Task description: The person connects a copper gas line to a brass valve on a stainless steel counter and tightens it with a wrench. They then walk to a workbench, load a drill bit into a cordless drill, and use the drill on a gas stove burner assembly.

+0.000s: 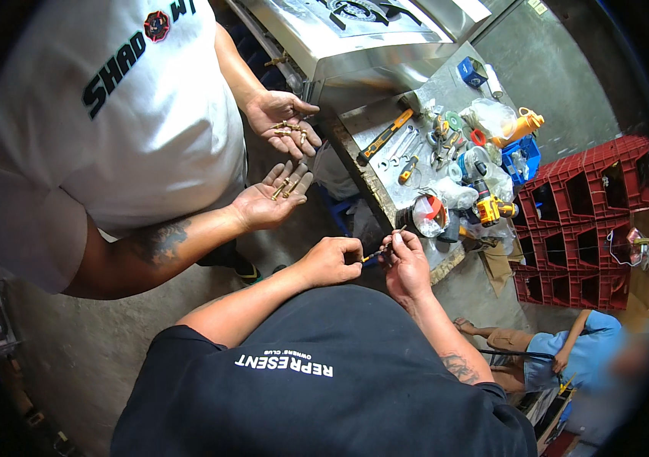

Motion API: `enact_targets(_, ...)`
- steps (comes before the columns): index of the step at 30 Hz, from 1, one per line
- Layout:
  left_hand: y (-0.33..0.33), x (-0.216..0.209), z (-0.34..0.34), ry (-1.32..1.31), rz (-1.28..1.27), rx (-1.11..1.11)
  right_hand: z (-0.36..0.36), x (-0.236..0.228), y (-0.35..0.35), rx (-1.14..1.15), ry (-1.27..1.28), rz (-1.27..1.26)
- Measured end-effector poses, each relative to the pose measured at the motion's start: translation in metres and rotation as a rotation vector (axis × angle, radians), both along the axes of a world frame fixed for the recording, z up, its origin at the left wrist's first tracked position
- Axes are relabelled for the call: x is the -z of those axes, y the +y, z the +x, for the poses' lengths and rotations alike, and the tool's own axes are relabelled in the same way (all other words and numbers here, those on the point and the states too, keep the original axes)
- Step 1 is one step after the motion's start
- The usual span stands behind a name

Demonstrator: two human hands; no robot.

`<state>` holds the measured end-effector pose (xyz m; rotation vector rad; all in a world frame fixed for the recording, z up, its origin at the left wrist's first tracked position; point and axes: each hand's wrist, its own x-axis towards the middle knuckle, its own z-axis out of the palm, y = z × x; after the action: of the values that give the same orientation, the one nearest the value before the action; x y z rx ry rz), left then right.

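Note:
In front of my dark shirt, my left hand (330, 260) is closed, its fingers round one end of a thin dark tool with a yellow part (371, 257). My right hand (407, 268) pinches a small metal fitting (399, 231) between thumb and fingers. The thin tool reaches from the left hand to the right; whether it touches the fitting is hidden. To the left, a co-worker's two palms face up. One palm (267, 206) bears long brass fittings (285, 188), the other palm (279, 114) several smaller brass fittings (291, 131).
Beyond my right hand a cluttered workbench (362, 122) carries a level (385, 137), wrenches (401, 148), a yellow cordless drill (490, 204), a round container (427, 215) and a blue bin (521, 158). A steel appliance (370, 72) stands behind. Red crates (580, 221) and a seated person (561, 346) are at right.

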<state>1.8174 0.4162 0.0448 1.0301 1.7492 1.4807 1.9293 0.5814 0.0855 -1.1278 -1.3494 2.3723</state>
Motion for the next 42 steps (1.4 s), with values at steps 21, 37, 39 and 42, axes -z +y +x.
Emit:
enact_targets(21,-0.082,0.034,0.016,-0.166,-0.246,-0.172,-0.273,-0.078,-0.029,-0.953,-0.182,1.651)
enact_targets(37,-0.103,0.053,0.022,-0.149,-0.288,-0.226,-0.251,-0.108,-0.037,-0.865,0.320,-0.137)
enact_targets(39,-0.101,0.054,0.021,-0.149,-0.302,-0.210,-0.246,-0.116,-0.043,-0.876,0.336,-0.107)
enact_targets(42,-0.098,0.055,0.021,-0.128,-0.317,-0.196,-0.247,-0.119,-0.041,-0.832,0.338,-0.048)
